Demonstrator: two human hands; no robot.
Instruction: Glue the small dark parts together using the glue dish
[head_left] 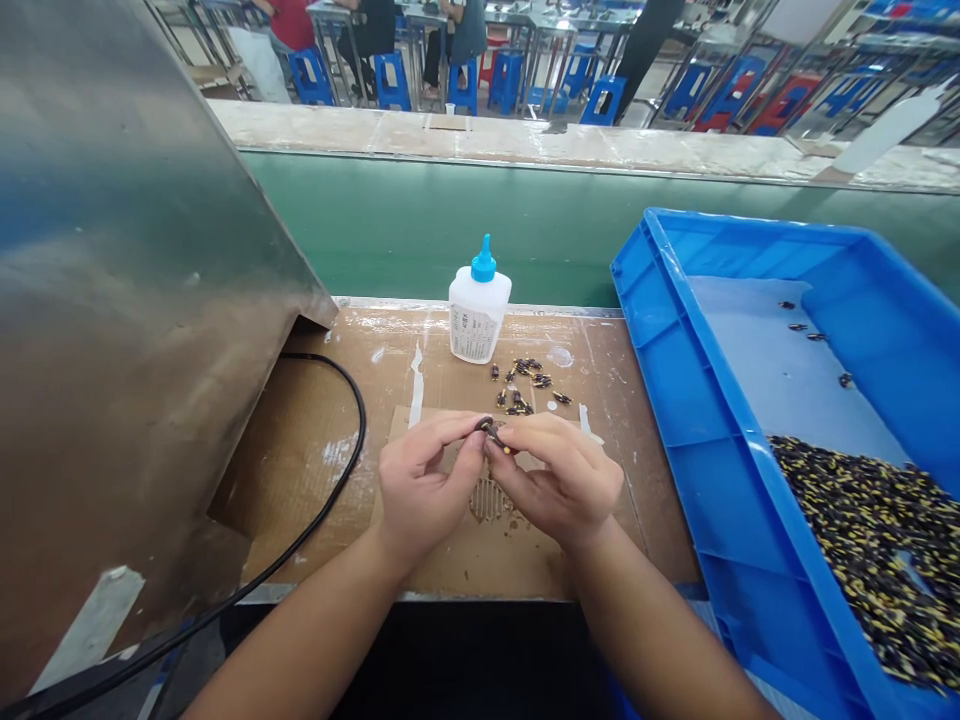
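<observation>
My left hand [424,480] and my right hand [561,478] meet over the cardboard, fingertips nearly touching. Between them is a small black part with a yellow tip [492,432], pinched by thumb and forefinger on each side. A dark curved edge shows at the left fingertips; whether it belongs to the same part I cannot tell. Just beyond my fingers lie several loose black-and-yellow parts [517,403]. Behind these stands a white squeeze bottle [477,318] with a blue nozzle cap, upright.
On the right a blue plastic bin [720,450] holds a heap of small black-and-yellow parts [870,530]. A metal housing [150,250] fills the left side, with a black cable [352,455] curving from it. Behind the green belt [375,220], people sit near blue stools.
</observation>
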